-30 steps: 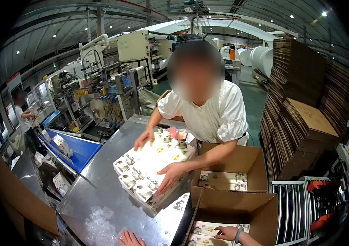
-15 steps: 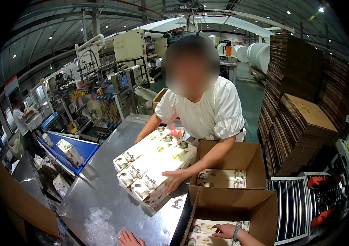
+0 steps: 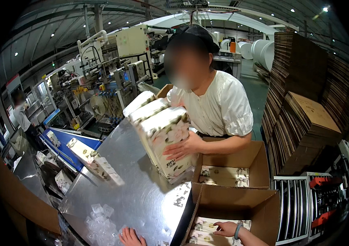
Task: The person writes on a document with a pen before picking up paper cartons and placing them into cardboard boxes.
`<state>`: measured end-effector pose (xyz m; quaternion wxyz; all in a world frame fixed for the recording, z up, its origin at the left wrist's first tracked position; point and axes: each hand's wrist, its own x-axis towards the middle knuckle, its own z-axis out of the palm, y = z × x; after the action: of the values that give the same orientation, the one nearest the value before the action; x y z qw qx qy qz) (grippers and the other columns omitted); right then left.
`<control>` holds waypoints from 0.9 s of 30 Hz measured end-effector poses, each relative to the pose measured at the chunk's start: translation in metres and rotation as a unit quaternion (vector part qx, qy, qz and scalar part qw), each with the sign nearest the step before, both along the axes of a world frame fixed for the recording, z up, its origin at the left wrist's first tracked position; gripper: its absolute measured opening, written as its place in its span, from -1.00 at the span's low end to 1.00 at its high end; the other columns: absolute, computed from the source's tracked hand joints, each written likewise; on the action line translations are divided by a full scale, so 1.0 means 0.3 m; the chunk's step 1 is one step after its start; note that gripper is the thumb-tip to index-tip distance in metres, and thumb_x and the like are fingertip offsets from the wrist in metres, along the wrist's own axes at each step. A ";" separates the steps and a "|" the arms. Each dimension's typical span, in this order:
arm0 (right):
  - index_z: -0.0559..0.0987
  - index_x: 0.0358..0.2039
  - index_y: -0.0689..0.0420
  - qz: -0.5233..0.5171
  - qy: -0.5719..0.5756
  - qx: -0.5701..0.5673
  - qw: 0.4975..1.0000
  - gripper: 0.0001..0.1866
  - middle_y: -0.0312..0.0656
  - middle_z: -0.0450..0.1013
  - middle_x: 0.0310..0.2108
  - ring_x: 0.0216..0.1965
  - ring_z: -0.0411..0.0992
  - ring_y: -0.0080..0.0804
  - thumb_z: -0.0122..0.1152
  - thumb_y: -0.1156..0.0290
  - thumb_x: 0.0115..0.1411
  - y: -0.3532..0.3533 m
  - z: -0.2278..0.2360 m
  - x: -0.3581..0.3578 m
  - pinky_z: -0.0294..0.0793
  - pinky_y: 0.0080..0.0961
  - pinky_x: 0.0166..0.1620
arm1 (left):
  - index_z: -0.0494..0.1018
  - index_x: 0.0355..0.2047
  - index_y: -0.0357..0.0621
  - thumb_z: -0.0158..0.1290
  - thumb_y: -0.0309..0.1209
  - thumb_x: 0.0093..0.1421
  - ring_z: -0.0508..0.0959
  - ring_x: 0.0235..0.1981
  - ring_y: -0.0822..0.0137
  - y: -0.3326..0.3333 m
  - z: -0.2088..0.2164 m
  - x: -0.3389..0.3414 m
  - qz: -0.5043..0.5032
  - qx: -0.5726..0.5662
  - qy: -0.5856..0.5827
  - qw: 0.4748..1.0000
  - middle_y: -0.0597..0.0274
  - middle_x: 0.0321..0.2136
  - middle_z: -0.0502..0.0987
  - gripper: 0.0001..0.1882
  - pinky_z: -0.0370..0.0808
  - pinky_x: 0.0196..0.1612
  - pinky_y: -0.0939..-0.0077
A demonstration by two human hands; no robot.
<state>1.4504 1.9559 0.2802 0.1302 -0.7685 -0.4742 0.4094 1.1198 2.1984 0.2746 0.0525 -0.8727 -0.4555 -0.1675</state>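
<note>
Left hand (image 3: 132,237) lay open on the silvery metal desk (image 3: 119,194), near edge; my loosely open right hand (image 3: 225,229) needed gentle pressure over boxed white floral packs (image 3: 204,238).

Between the clear plastic pieces (image 3: 99,225) beside your left hand (image 3: 131,237) and the near carton (image 3: 260,217), you can pass forward over the desk (image 3: 133,197). Farther up, a co-worker's tilted bundle (image 3: 162,137) blocks you. Around your right hand (image 3: 225,229), carton walls stand ahead and right, packed bundles (image 3: 203,238) below; upward is open.
</note>
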 end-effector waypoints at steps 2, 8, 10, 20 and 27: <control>0.35 0.02 0.16 -0.008 -0.009 0.005 1.000 -0.39 -0.03 0.51 -0.24 -0.19 0.45 -0.02 0.04 -0.05 0.12 0.007 0.000 -0.004 0.42 -0.28 -0.11 | 0.32 -0.03 -0.34 -0.08 -0.24 0.10 0.30 0.06 -0.10 0.046 -0.031 0.008 -0.011 0.069 -0.028 0.997 -0.15 0.01 0.33 -0.51 0.11 0.16 -0.02; 0.34 0.04 0.18 -0.115 0.020 0.083 0.990 -0.41 -0.05 0.46 -0.12 -0.09 0.44 -0.16 0.07 0.00 0.14 -0.025 0.253 0.018 0.41 -0.39 -0.05 | 0.05 0.18 -0.22 0.05 -0.44 0.00 0.10 0.16 -0.21 0.549 0.320 0.229 -0.084 0.019 -0.251 0.964 -0.28 0.15 0.04 -0.28 0.07 0.18 0.07; 0.38 0.00 0.19 -0.251 0.097 0.170 0.948 -0.52 -0.11 0.49 -0.21 -0.21 0.47 -0.40 0.18 0.21 0.12 -0.105 0.338 0.045 0.45 -0.50 -0.14 | 0.10 0.17 -0.17 0.07 -0.36 0.02 0.10 0.15 -0.23 0.752 0.371 0.308 -0.075 0.008 -0.231 0.970 -0.27 0.17 0.01 -0.31 0.10 0.17 0.08; 0.06 0.17 0.35 -0.541 -0.183 0.048 0.820 -0.14 0.22 0.21 0.08 0.10 0.23 0.02 0.31 0.37 -0.07 -0.594 0.248 0.162 0.21 -0.31 0.13 | 0.48 -0.24 -0.10 -0.10 -0.02 0.12 0.18 0.09 -0.04 1.073 0.359 0.571 0.070 -0.094 -0.069 0.991 -0.06 -0.02 0.32 -0.57 0.13 0.09 -0.01; 0.03 0.17 0.21 -0.501 -0.162 0.134 0.840 -0.21 0.17 0.39 -0.12 -0.09 0.39 0.08 0.23 0.49 -0.04 -0.546 0.221 0.132 0.38 -0.26 -0.05 | 0.35 -0.29 -0.03 0.16 -0.32 -0.19 0.16 0.08 -0.05 0.487 0.421 0.425 -0.095 -0.181 0.037 0.978 0.03 0.08 0.13 -0.60 0.24 -0.04 -0.09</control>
<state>1.4899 1.7920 0.3465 0.3403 -0.9317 -0.0890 0.0905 1.2474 2.3444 0.4010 -0.1052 -0.9126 -0.3914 -0.0540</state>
